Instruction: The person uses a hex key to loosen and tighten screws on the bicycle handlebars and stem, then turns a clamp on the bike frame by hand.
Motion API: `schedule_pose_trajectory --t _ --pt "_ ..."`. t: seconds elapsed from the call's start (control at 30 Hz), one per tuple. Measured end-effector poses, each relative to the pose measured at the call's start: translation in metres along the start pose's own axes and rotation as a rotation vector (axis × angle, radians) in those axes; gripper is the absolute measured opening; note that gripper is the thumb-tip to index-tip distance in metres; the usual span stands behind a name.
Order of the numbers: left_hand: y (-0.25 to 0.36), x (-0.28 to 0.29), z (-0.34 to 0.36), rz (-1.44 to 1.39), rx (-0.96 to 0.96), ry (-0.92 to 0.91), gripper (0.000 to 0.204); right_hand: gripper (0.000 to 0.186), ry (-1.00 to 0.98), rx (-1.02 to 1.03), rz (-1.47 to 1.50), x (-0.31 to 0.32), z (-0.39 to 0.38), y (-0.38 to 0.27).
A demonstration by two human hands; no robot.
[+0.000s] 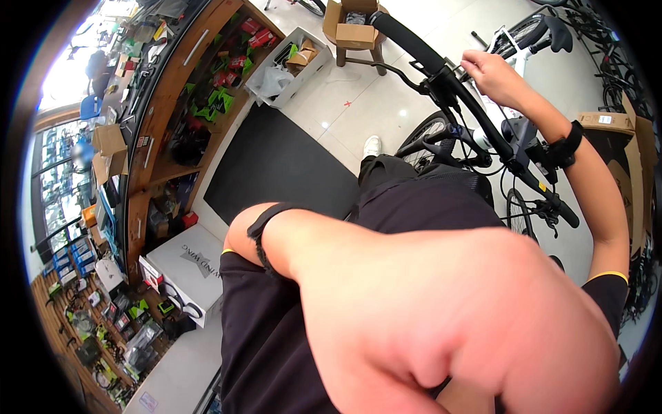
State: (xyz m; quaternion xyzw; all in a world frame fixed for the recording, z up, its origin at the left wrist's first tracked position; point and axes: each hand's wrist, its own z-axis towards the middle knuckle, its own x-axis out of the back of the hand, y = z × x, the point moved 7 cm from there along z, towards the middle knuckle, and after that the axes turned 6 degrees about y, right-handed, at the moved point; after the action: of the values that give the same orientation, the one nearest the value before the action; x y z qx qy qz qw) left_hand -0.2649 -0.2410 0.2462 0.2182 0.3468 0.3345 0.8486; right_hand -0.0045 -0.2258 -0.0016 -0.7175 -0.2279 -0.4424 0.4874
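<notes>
My left hand (455, 317) fills the lower middle, very close to the camera, fingers curled; what they hold, if anything, is hidden. A black strap circles that arm. My right hand (493, 79) is raised at upper right beside a black bicycle handlebar (407, 43), fingers closed; what is in them is too small to make out. A black device (565, 145) is strapped to that wrist. The bike's black wheel (420, 138), cables and brake levers show below the bar, close by my legs and white shoe (372, 145).
Wooden shelving (165, 76) with small packages lines the left. A black mat (276, 159) lies before it, near a white box of parts (262, 86) and a large white carton (176, 255). An open cardboard box (355, 34) sits on a stool. Cartons (607, 121) and bicycles stand right.
</notes>
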Motion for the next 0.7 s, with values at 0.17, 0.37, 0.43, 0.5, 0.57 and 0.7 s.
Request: schedule_pose_trajectory --t 0.17,0.37,0.43,0.5,0.57,0.7 --pt "0.001 0.009 -0.006 -0.013 0.012 -0.018 0.019 0.026 -0.087 -0.101 0.065 -0.005 -0.001 0.001" --pt "-0.012 0.039 -0.013 0.106 0.126 -0.05 0.02 0.026 -0.085 -0.126 0.073 -0.002 -0.005 0.006" --pt "-0.024 0.075 -0.03 0.461 0.286 -0.005 0.02 0.029 -0.125 -0.117 0.032 -0.003 0.002 -0.008" --pt "-0.053 0.124 -0.045 1.241 0.379 -0.029 0.025 0.029 -0.145 -0.174 0.004 0.001 -0.002 -0.007" --pt "-0.074 0.162 -0.068 1.84 0.417 -0.049 0.032 0.027 -0.217 -0.202 -0.038 0.002 0.001 -0.017" --pt "-0.118 0.164 -0.073 1.776 0.296 0.1 0.041 0.026 -0.177 -0.076 -0.078 0.004 0.006 -0.015"
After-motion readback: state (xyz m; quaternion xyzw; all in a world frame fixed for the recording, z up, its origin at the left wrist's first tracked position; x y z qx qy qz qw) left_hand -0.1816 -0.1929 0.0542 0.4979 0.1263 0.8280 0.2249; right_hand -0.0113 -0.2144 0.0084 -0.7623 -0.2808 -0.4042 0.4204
